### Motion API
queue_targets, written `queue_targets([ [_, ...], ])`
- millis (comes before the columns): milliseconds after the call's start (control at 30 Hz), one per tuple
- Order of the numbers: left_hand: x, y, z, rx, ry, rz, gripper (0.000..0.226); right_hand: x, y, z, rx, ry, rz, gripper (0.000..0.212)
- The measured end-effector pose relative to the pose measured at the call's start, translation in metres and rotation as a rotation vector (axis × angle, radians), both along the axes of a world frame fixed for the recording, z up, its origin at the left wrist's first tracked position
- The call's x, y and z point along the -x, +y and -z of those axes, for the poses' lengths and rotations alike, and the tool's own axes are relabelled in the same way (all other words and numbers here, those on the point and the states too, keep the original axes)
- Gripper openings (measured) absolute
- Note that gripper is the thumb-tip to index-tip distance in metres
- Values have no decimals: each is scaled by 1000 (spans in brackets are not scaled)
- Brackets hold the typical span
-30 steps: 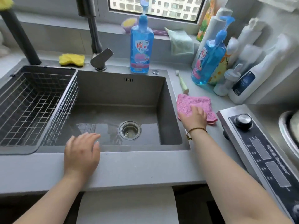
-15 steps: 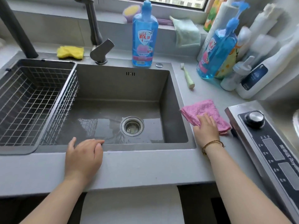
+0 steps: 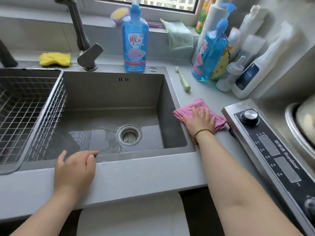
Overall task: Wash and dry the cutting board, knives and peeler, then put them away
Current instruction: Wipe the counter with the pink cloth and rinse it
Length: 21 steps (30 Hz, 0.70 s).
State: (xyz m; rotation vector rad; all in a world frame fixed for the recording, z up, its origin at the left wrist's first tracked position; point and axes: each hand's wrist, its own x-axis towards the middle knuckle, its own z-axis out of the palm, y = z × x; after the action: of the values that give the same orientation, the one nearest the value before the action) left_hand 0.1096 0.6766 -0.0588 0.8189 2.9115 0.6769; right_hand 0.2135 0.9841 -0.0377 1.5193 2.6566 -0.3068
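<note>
Cloth [image 3: 192, 106] lies on the counter [image 3: 206, 94] between sink [image 3: 110, 94] and stove [image 3: 276, 150]; my right hand [image 3: 201, 121] presses it flat, fingers straight. My left hand [image 3: 75, 167] rests loose on the sink's front rim, holding nothing. Where board, knives and peeler are, I cannot tell.

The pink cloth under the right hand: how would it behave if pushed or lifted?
Probably floppy: the pink cloth lies folded, with soft, uneven edges. It likely slides under the right hand pressing flat on it. Probably light; whether it is wet cannot be told.
</note>
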Motion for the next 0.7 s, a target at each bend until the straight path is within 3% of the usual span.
queue_targets([
  [167,-2,5,-6,21,-19,-1,63,-43,-39,3,29,103,-137,51],
  [333,-2,-3,-5,0,-26,30,66,-105,-119,3,204,193,-283,91],
  [400,1,-16,-9,-34,16,56,72,-100,-108,1,157,192,-177,87],
  [467,11,-42,-13,-41,108,25,73,-88,-96,-2,7,62,-59,74],
  [567,29,-87,-10,23,185,-61,68,-71,-118,3,-3,-26,-1,64],
  [700,49,-129,0,139,171,-111,69,-14,-203,12,18,30,-240,93],
])
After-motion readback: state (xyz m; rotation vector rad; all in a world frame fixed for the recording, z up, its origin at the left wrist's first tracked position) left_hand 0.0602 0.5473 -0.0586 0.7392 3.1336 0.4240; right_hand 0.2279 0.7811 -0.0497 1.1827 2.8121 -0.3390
